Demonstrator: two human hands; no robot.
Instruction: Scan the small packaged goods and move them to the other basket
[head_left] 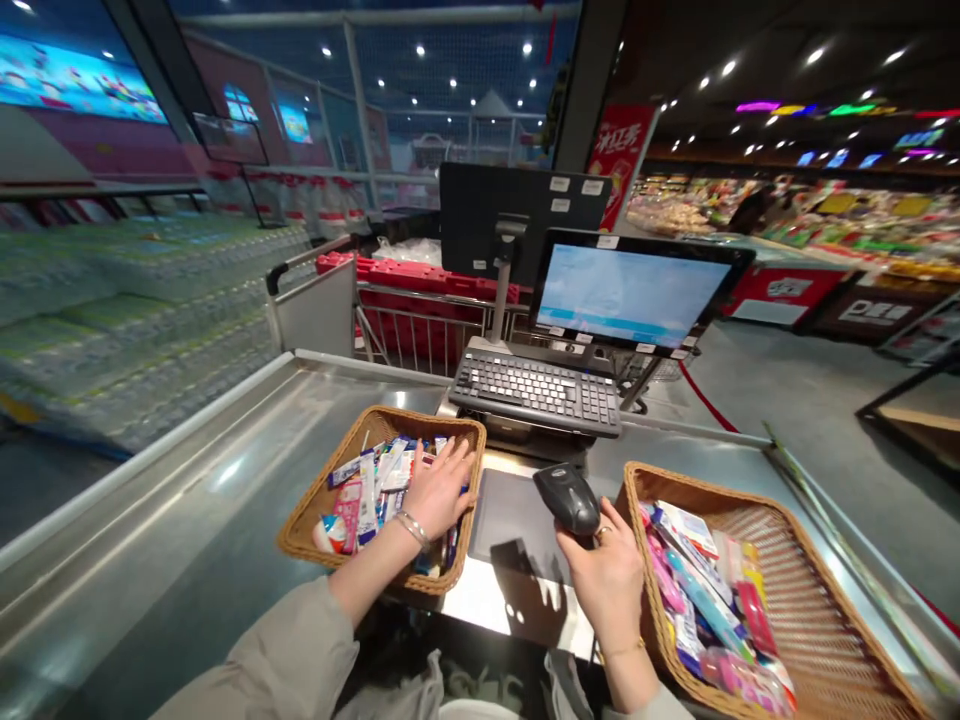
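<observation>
1. Supermarket checkout lane under rows of ceiling spots, with a steel counter (187, 480) across the lower view and shrink-wrapped water bottles (127, 330) stacked beyond its left edge.
2. Along the counter's far edge, a black keyboard (536, 392) on a stand, with a monitor (630, 295) showing a pale blue screen just behind and to the right of it, and a black panel (517, 220) on a post behind both.
3. Farther back, a cart (427, 335) with a red crate-like load, beside the counter's far left corner.
4. Off to the right, a red rope (705, 395) low over the gray floor (795, 400), then bright store displays (810, 220), too blurred for their goods to be told apart.
5. Near the middle of the counter, a left basket (322, 510) of woven wicker, full of colorful packets (367, 495), their labels too small to read.
6. Left hand (439, 490) open, fingers spread and palm down on those packets, no clear grip on any of them; a bracelet (411, 527) at the wrist and a gray sleeve (277, 650) above it.
7. Right hand (604, 570) curled around a black scanner (568, 500), held clear of the counter, with a ring (602, 534) on one finger.
8. Between the two baskets, a dark pad (514, 525) set into the counter, just below the scanner.
9. Toward the counter's right end, a right basket (795, 560), also wicker, just beside the right hand and heaped with more packets (705, 590) in pink, blue and white.
</observation>
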